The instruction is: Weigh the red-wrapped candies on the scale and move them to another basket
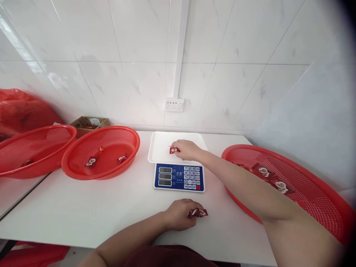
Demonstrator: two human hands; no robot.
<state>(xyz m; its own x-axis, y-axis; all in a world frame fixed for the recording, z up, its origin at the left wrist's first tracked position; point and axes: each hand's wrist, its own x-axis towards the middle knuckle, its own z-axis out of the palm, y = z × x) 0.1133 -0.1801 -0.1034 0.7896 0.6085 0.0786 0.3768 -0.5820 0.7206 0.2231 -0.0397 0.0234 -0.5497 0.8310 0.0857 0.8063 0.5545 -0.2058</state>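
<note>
My right hand (187, 150) reaches over the white pan (158, 146) of a digital scale (179, 178), its fingers closed on a small red-wrapped candy (174, 150). Whether that candy touches the pan I cannot tell. Nearer to me, my left hand (182, 214) rests low over the white table in front of the scale. Red candy packets (198, 213) with white print stick out from between its thumb and fingers; their exact number is hidden. The scale has a blue panel with three small displays and a keypad.
At the right stands a red plastic basket (319, 185) with several red packets, partly behind my right forearm. Left of the scale, another red basket (100, 172) holds a few packets. Beyond are a third basket (36, 170), a red bag (25, 109) and a cardboard box (83, 122). A socket (174, 105) is on the tiled wall.
</note>
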